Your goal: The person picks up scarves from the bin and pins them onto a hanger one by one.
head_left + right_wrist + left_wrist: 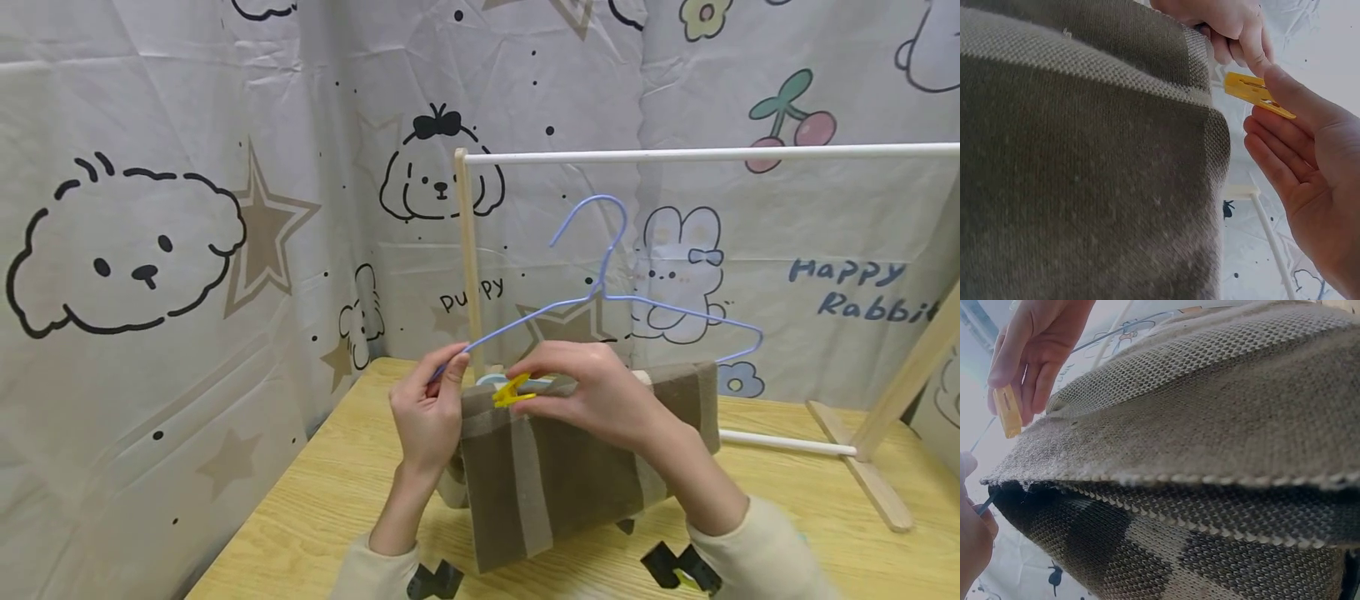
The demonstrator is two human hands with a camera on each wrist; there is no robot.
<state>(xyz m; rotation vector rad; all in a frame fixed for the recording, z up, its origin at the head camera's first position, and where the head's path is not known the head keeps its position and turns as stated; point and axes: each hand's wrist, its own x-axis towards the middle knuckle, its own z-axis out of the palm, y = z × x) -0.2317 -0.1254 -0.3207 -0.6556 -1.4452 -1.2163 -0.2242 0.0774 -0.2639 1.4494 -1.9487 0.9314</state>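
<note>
A blue wire hanger (678, 306) stands upright with its hook at the top. My left hand (429, 417) pinches the hanger's left corner between thumb and fingers, beside the top edge of the fabric. Folded over the hanger's lower part hangs a brown knitted scarf (585, 467) with paler stripes; its checked inner layer shows in the left wrist view. Between thumb and fingers, my right hand (600, 392) pinches a yellow clothespin (512, 392) at the scarf's upper left corner. In the right wrist view, the clothespin (1247, 89) points its jaws toward the fabric's edge.
Behind the hanger stands a rack with a white top rail (675, 155), a wooden left post (468, 242) and a wooden foot (862, 467) at the right. A light wooden table (300, 517) lies underneath. Printed curtains (187, 400) enclose the back and left.
</note>
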